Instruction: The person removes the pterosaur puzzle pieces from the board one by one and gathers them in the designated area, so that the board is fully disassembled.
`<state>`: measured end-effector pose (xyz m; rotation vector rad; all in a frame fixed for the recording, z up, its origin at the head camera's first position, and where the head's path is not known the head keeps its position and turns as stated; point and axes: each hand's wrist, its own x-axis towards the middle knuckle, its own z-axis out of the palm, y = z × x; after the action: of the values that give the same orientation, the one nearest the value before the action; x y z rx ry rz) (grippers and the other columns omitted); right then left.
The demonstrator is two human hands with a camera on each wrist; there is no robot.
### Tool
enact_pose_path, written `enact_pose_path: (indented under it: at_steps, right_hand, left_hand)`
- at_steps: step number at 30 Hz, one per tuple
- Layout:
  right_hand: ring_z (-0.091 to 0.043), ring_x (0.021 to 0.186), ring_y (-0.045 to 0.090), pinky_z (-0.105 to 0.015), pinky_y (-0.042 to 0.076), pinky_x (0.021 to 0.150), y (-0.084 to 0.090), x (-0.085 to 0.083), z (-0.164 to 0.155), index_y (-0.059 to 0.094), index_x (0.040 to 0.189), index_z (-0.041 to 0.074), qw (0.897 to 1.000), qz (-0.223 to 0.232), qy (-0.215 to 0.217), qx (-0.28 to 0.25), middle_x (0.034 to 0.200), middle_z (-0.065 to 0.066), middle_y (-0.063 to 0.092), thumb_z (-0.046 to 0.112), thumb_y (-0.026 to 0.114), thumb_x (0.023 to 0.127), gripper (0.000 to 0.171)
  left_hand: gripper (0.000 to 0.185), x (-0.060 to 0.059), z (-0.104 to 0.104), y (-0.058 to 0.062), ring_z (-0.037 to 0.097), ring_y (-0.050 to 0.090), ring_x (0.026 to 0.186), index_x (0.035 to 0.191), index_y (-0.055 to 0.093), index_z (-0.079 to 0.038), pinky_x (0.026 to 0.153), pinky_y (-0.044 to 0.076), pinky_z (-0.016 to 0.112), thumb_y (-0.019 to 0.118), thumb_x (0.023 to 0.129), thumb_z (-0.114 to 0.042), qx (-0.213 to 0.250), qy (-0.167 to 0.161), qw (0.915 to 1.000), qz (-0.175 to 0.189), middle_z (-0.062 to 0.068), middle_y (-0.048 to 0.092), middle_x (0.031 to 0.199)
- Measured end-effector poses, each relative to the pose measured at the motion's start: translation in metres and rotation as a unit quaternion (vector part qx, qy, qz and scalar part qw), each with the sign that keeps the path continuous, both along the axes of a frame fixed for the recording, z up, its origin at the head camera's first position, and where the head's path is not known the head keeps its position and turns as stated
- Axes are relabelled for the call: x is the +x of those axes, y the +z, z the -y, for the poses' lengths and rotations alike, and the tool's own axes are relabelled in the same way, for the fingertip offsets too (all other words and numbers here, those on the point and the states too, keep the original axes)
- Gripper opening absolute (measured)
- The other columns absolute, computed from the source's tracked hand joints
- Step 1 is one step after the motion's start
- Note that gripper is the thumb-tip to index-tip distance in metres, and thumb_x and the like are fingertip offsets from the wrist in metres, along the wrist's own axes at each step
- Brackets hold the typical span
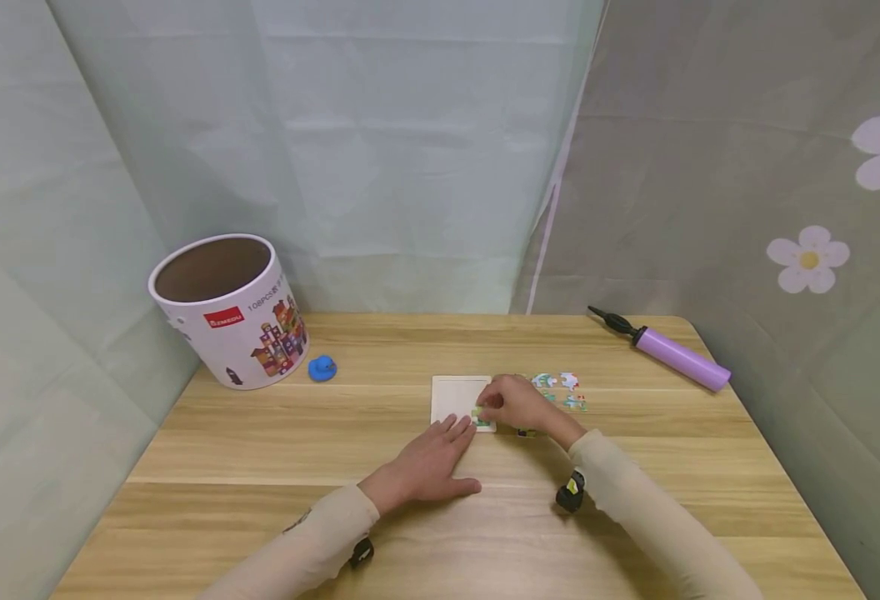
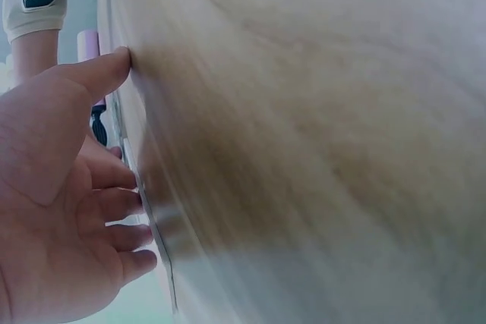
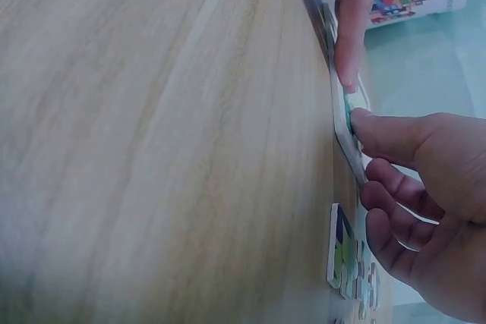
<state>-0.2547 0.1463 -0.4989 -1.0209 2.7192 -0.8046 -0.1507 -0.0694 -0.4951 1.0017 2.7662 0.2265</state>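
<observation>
**A wooden table in a curtained corner**

A light wooden table (image 1: 260, 467) is filling the near scene. Pale green curtains (image 1: 380, 150) are hanging along the far and left sides, while a grey curtain (image 1: 710, 167) printed with white flowers (image 1: 807, 258) is closing off the right. Soft, even light is falling throughout.

Puzzle board (image 1: 458, 395): on the table (image 1: 275, 467), near its middle; taken as landmark.
- Left hand (image 1: 431, 463): in front of the board, flat on the table, fingertips at the board's near edge.
- Right hand (image 1: 516, 404): at the board's right near corner, fingers on a puzzle piece (image 1: 480, 414) lying on that corner.
- Loose puzzle pieces (image 1: 560, 389): on the table just right of the board, beyond the right hand.
- Pump (image 1: 672, 352): well right of the board, toward the table's far right corner.
- Small round object (image 1: 322, 368): left of the board, slightly behind it.
- Cylindrical tub (image 1: 232, 312): further left and behind, just beside the small round object, at the table's far left corner.
</observation>
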Motion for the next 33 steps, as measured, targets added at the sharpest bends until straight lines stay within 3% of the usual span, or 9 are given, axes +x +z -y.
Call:
enact_pose_path:
  at_steps: [12,19,26,33]
  right_hand:
    - [-0.004,0.075,0.064,-0.026,0.054,0.069,0.003,0.002,-0.002,0.07,0.095,0.017,0.996,0.06,-0.021,-0.057,0.084,0.008,0.072,0.015,0.08,0.09,0.011]
    - [-0.007,0.081,0.068,-0.029,0.056,0.077,0.008,0.003,-0.011,0.073,0.096,0.013,0.996,0.038,-0.027,-0.08,0.087,0.005,0.074,0.014,0.079,0.09,0.009]
    - [-0.008,0.082,0.068,-0.03,0.057,0.076,0.017,0.008,-0.03,0.075,0.102,0.011,0.993,0.059,-0.061,-0.085,0.089,0.004,0.074,0.015,0.077,0.092,0.011]
    - [-0.01,0.081,0.069,-0.031,0.058,0.076,0.023,0.013,-0.054,0.077,0.105,0.004,0.993,0.039,-0.069,-0.092,0.091,0.0,0.075,0.013,0.078,0.091,0.016]
  left_hand:
    - [0.085,-0.002,0.001,0.001,0.038,0.031,0.151,0.155,0.037,0.003,0.123,0.028,0.045,0.057,0.099,-0.057,0.009,-0.005,0.9999,0.004,0.02,0.034,0.163]
    - [0.085,-0.003,0.0,0.001,0.037,0.03,0.152,0.156,0.038,0.002,0.123,0.027,0.045,0.056,0.098,-0.058,0.008,-0.001,0.9999,0.008,0.019,0.033,0.163]
    - [0.085,-0.001,0.0,0.002,0.036,0.028,0.153,0.157,0.036,0.0,0.124,0.025,0.044,0.056,0.099,-0.059,0.01,0.008,0.9997,0.02,0.018,0.031,0.165]
    - [0.085,0.0,0.001,0.001,0.035,0.027,0.153,0.157,0.035,0.0,0.124,0.025,0.045,0.055,0.099,-0.059,0.007,0.011,0.9997,0.02,0.017,0.031,0.165]
